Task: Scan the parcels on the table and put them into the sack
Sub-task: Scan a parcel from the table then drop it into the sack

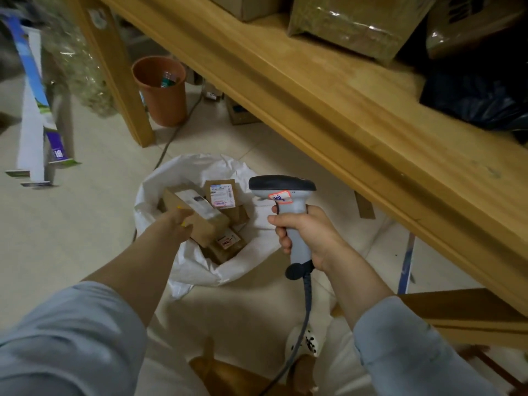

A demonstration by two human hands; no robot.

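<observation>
A white sack [197,270] stands open on the floor below the table. Several brown cardboard parcels lie inside it, one showing a white label [222,194]. My left hand [180,221] reaches into the sack's mouth and grips a brown box parcel [200,215] over the others. My right hand [305,235] grips the handle of a grey barcode scanner [285,195], held upright to the right of the sack, its cable hanging down. More parcels [354,21] sit on the wooden table [357,115] at the upper right.
An orange bin [164,90] stands under the table beside a table leg [120,75]. Flattened white and blue cartons [34,110] lean at the left. A black bag [480,101] lies on the table. A wooden stool [463,315] is at the right.
</observation>
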